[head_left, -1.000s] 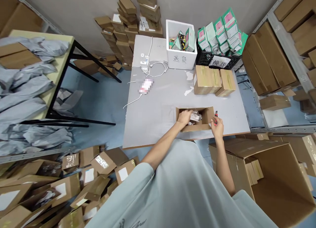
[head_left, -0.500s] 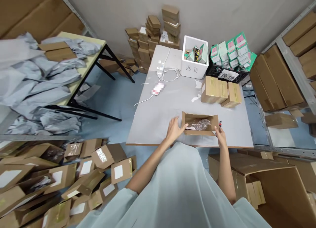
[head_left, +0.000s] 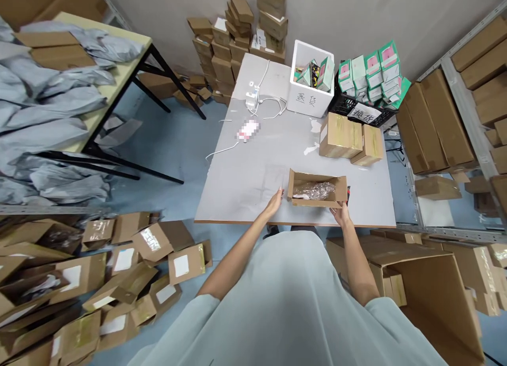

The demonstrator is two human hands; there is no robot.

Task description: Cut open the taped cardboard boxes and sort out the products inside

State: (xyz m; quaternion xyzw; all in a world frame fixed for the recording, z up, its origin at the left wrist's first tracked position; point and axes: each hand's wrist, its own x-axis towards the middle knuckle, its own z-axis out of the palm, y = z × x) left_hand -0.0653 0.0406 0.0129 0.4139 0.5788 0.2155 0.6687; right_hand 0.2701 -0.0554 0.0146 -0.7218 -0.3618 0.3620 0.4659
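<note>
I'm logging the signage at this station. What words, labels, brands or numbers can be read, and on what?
"退货", handwritten, as far as it can be made out: white foam box.
"换货", handwritten: white sign on the black crate.
Too small to read: any print on the green-and-white boxes and on the white labels of the lower-left cartons.
Blurred out: pixelated item.
None visible: open carton.

The open brown oblong box (head_left: 312, 203) at my right fingers (head_left: 336, 212) was matt cardboard; the crumpled clear plastic wrap (head_left: 321, 190) to their left looked glossy.
</note>
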